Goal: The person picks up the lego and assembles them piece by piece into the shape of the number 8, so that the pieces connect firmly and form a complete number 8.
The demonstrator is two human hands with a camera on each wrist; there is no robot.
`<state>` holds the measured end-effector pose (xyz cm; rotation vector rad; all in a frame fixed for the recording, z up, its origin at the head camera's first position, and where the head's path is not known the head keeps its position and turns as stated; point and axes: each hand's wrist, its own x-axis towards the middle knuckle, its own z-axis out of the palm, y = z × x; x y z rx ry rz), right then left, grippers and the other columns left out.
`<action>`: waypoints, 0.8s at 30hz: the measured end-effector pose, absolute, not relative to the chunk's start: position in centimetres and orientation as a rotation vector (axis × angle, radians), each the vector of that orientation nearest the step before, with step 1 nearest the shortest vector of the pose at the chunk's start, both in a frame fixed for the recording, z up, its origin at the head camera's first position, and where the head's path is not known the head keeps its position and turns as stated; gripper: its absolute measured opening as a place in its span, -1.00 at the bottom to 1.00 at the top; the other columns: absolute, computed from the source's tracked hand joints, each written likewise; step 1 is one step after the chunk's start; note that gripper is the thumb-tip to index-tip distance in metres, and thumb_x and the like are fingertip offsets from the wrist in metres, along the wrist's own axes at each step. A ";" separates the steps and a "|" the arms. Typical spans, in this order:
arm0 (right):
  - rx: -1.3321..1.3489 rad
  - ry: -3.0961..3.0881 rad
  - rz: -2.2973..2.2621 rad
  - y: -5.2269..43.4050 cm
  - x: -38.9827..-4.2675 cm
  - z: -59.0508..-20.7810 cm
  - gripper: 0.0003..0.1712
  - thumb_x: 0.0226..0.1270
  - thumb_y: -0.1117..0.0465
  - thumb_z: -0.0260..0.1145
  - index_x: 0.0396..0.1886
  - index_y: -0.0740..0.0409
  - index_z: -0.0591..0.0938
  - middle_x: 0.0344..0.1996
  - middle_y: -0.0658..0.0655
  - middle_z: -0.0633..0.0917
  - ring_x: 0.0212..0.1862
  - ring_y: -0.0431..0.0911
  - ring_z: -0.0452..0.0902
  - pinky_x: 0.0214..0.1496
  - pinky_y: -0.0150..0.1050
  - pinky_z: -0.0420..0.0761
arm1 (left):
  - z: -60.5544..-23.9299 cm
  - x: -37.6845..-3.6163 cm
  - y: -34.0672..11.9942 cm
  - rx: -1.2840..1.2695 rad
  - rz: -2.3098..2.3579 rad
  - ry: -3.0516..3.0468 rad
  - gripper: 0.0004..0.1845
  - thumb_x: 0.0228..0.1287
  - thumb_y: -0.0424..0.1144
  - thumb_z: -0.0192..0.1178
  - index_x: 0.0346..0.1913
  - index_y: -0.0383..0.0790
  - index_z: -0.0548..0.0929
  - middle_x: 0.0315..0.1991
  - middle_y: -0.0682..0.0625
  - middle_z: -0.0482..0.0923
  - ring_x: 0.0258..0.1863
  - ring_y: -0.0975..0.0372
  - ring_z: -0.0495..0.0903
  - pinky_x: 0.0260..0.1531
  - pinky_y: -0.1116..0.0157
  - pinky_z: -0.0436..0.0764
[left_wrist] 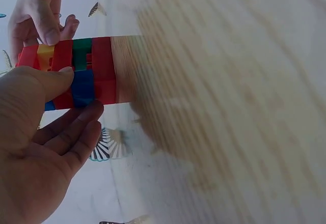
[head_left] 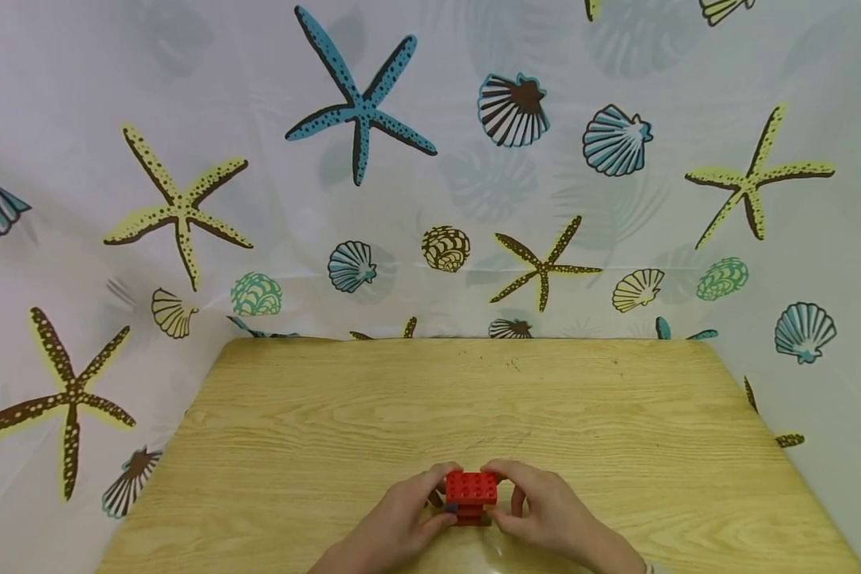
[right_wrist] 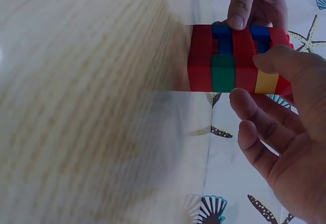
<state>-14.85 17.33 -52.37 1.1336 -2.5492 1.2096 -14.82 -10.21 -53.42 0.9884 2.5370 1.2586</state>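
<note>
both hands grip a brick stack (head_left: 471, 496) on the wooden table (head_left: 330, 414), at its near edge; left hand (head_left: 395, 522) pinches one side, right hand (head_left: 545, 510) the other, red bricks on top.

A pale wooden counter (head_left: 416, 399) stands against a white curtain (head_left: 430, 159) printed with starfish and seashells in blue, yellow, brown and green. Soft, even light falls everywhere.
</note>
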 end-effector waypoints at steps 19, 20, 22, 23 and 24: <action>0.863 -2.623 1.545 15.9 -17.7 -52.9 -0.19 0.44 0.22 0.45 0.60 -0.02 0.32 0.16 0.41 0.69 -0.56 -0.37 0.53 -0.41 -0.37 0.60 | -54.0 -17.9 -10.3 0.792 1.468 2.539 -0.27 0.55 -0.11 0.26 0.62 -0.05 0.15 -0.06 -0.03 0.68 -0.17 0.30 0.71 -0.08 0.35 0.71; 0.847 -2.643 1.556 15.8 -18.0 -52.9 -0.14 0.42 0.21 0.48 0.62 -0.04 0.30 0.20 0.41 0.67 -0.55 -0.35 0.55 -0.41 -0.36 0.61 | -54.0 -18.1 -10.3 0.758 1.473 2.535 -0.27 0.56 -0.09 0.25 0.62 -0.01 0.14 -0.06 -0.02 0.67 -0.16 0.30 0.71 -0.08 0.35 0.71; 0.835 -2.680 1.557 15.7 -18.5 -52.9 -0.04 0.36 0.18 0.54 0.65 -0.07 0.26 0.25 0.40 0.64 -0.51 -0.31 0.60 -0.40 -0.36 0.62 | -54.0 -18.6 -10.3 0.708 1.475 2.533 -0.27 0.57 -0.07 0.23 0.64 0.02 0.13 -0.06 0.00 0.66 -0.16 0.31 0.69 -0.07 0.36 0.69; 0.834 -2.697 1.557 15.7 -18.8 -52.8 0.01 0.32 0.17 0.56 0.66 -0.08 0.24 0.27 0.39 0.62 -0.50 -0.30 0.61 -0.40 -0.35 0.63 | -54.0 -18.8 -10.3 0.688 1.473 2.536 -0.26 0.57 -0.06 0.22 0.64 0.03 0.12 -0.06 0.01 0.65 -0.16 0.31 0.68 -0.07 0.37 0.69; 0.833 -2.715 1.554 15.6 -19.1 -52.8 0.06 0.28 0.16 0.59 0.67 -0.08 0.22 0.29 0.38 0.61 -0.49 -0.28 0.62 -0.40 -0.35 0.64 | -53.9 -19.0 -10.3 0.672 1.473 2.536 -0.26 0.58 -0.05 0.22 0.65 0.04 0.12 -0.06 0.02 0.66 -0.16 0.31 0.67 -0.07 0.37 0.68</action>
